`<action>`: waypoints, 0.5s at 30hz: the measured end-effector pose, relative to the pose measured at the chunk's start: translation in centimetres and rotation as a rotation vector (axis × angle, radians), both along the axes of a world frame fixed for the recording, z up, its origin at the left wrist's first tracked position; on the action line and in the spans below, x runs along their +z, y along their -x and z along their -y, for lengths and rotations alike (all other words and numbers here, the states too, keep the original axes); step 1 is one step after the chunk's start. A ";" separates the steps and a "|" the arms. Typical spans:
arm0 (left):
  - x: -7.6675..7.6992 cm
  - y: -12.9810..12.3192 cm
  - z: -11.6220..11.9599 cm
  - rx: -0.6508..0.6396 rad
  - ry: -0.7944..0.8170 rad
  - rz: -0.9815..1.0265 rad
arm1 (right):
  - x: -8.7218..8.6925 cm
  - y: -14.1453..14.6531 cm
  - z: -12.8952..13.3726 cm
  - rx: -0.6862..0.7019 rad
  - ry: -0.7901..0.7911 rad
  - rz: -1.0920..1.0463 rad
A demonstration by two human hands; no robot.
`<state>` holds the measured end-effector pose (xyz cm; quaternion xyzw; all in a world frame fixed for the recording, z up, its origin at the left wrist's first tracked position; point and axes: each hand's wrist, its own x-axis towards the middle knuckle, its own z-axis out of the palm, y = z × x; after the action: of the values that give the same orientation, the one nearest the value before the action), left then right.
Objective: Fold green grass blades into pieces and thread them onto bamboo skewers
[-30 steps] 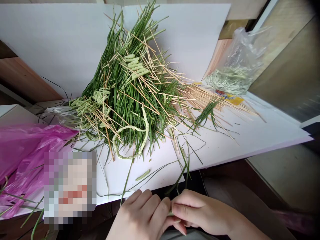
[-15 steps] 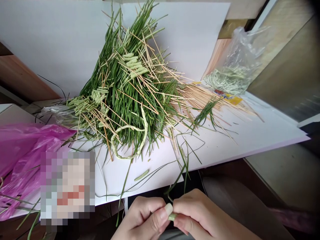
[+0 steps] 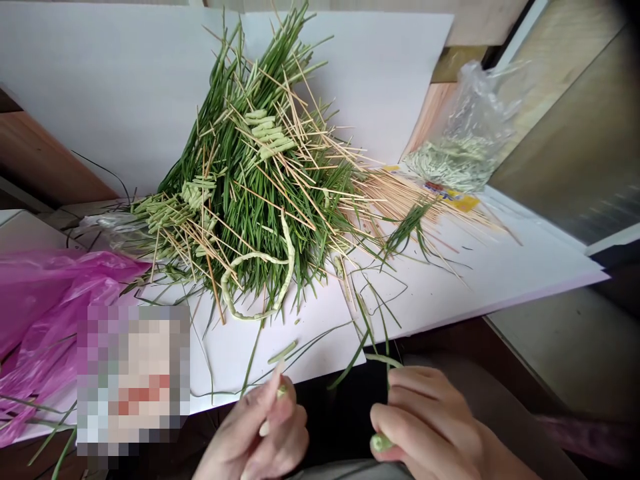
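My left hand is closed, thumb and fingers pinching a short piece of green bean whose tip shows between them. To its right, my right hand is wrapped round a longer green bean. One end of that bean pokes out by the thumb, and a thin green length curves out above the knuckles. The hands are apart, in front of the white board's near edge. Closest to my left hand on the board lies a loose short bean piece.
A large heap of green chives mixed with thin wooden skewers covers the board. A looped pale bean lies in front. A clear bag stands right; a pink plastic bag and blurred patch are left.
My hands were together with a green bean between them. They have moved apart, left and right, and each now holds a piece with a visible end.
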<state>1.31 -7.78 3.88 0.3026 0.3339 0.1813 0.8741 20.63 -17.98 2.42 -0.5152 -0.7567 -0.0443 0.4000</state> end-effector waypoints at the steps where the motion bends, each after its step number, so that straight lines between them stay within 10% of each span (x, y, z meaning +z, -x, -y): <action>1: -0.2 0.2 -0.7 0.063 -0.145 -0.068 | 0.1 -0.2 0.0 -0.016 0.039 -0.024; 8: -4.2 0.5 -5.8 0.067 -1.445 -0.693 | 0.0 0.8 -0.6 0.038 0.679 -0.231; 15: -4.1 0.5 -5.7 0.011 -1.762 -0.634 | -0.9 1.1 -0.7 0.035 0.942 -0.453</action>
<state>0.79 -2.09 -0.25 0.8895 0.3005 0.2822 0.1969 19.49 -17.31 1.57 -0.6233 -0.5976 0.4201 0.2790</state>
